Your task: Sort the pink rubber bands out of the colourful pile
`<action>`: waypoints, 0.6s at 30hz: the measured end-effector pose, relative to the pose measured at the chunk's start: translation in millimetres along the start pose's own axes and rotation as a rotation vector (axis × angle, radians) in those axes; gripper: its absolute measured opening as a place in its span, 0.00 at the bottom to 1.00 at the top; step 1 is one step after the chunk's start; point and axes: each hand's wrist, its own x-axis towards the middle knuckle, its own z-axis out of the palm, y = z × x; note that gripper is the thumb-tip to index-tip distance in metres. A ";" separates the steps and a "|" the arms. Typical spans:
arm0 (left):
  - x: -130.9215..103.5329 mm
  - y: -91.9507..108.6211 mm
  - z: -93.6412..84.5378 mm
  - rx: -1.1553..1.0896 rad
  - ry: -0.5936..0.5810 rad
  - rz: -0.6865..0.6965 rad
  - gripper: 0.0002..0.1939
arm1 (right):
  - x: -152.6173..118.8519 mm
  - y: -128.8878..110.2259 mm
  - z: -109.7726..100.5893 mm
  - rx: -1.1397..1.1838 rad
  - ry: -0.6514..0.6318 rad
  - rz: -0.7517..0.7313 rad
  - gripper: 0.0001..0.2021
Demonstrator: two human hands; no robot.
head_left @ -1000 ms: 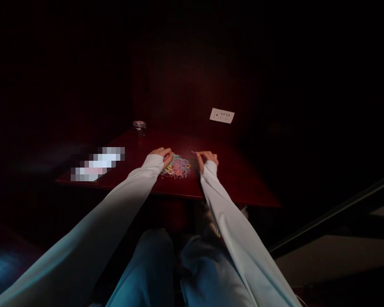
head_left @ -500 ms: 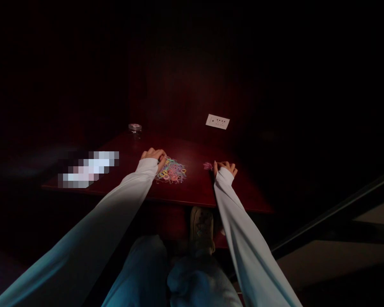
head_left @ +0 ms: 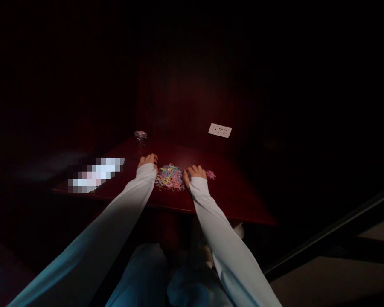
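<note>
Lying between the hands (head_left: 195, 172); coloured loops (head_left: 170, 177), perhaps touching both.

It looks like a dim indoor room of a kind I cannot tell for sure, shown by a dark red table (head_left: 237, 192) against a dark reddish wall (head_left: 185, 98), with a white socket panel (head_left: 220, 130) on it and darkness all round.

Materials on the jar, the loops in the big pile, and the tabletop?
Jar: clear, glossy; glass or plastic, can't tell which. Dark shows through its side.
Loops in the big pile: probably elastic, rubber or fabric unclear; thin, bendy-looking, pastel.
Tabletop: likely wood or laminate, dark red, smooth, slight sheen; soft light patch on it.
</note>
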 end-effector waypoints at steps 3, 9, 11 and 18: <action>-5.5 -1.1 -2.2 0.019 -0.004 0.036 0.10 | 3.3 -17.5 4.1 0.035 0.007 0.009 0.11; -30.3 7.0 -15.8 0.085 -0.054 0.195 0.11 | -3.2 -13.6 -3.5 0.250 0.093 0.289 0.17; -38.3 9.3 -19.7 0.081 -0.091 0.224 0.12 | -8.4 -10.1 -10.1 0.429 0.065 0.397 0.24; -62.8 9.4 -22.9 -0.021 -0.074 0.030 0.14 | -32.8 -9.3 -28.0 0.689 -0.089 0.547 0.39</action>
